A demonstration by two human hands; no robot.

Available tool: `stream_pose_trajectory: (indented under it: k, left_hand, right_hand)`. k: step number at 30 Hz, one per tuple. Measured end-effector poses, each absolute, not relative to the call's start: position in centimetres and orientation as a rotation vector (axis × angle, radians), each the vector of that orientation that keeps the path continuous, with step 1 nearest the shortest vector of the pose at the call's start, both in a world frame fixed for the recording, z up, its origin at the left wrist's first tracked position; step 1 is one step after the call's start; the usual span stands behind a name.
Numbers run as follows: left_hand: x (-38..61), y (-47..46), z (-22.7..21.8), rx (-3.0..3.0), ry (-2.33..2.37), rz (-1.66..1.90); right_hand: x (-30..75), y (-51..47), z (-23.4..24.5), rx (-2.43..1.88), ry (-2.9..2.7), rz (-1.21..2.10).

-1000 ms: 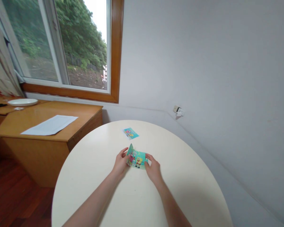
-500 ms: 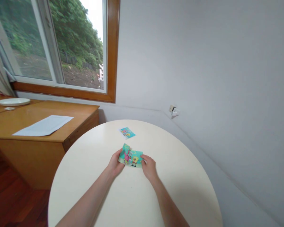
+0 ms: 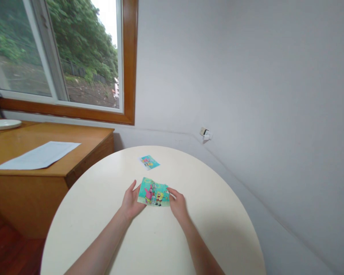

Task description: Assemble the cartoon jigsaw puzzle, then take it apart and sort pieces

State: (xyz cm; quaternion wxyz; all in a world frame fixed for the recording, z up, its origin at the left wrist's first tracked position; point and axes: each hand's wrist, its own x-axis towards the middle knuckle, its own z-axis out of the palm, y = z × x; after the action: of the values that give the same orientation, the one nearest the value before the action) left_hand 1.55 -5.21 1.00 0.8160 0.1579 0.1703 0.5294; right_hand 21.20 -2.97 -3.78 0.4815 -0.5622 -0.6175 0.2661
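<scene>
A teal cartoon picture card [image 3: 154, 194] with pink and yellow figures is held above the white round table. Its upper edge is wavy and uneven. My left hand [image 3: 132, 199] supports it at the left edge, fingers underneath and thumb raised away from the card. At the right edge, my right hand [image 3: 177, 202] pinches the card between thumb and fingers. A smaller cartoon card [image 3: 149, 162] in similar colours lies flat on the table beyond both hands.
The round white table [image 3: 218, 229] stands against a pale wall. To its left is a wooden desk [image 3: 94, 139] with a white paper sheet [image 3: 40, 156] and a white plate [image 3: 4, 124]. A wall socket [image 3: 205, 133] holds a plug.
The bent card now lies flatter and shows more of its picture. My left thumb has lifted off it. The view has turned slightly right.
</scene>
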Motion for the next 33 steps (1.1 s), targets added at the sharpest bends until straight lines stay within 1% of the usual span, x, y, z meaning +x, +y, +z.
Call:
stream_pose_trajectory:
  k: [5,8,14,20,27,33]
  left_hand:
    - [1.6,-5.2,1.1,0.324,0.368,1.127]
    - [1.8,-5.3,1.3,0.295,0.383,1.145]
    - [1.9,-5.4,1.5,0.293,0.367,1.142]
    - [2.1,-5.5,1.6,0.259,0.352,1.141]
    - [2.3,-5.9,1.9,0.259,0.281,1.122]
    - [2.7,-6.1,2.1,0.259,0.313,1.075]
  right_hand:
    - [20.5,-2.8,-4.4,-1.247,-1.366,0.840]
    - [20.0,-3.1,-4.6,-1.184,-1.368,0.887]
    - [19.5,-3.7,-4.6,-1.273,-1.501,0.728]
    - [19.4,-4.4,-3.5,-1.391,-1.650,0.585]
    - [18.4,-5.0,-3.1,-1.268,-1.736,0.541]
    - [18.2,-5.5,-2.5,-1.218,-1.751,0.537]
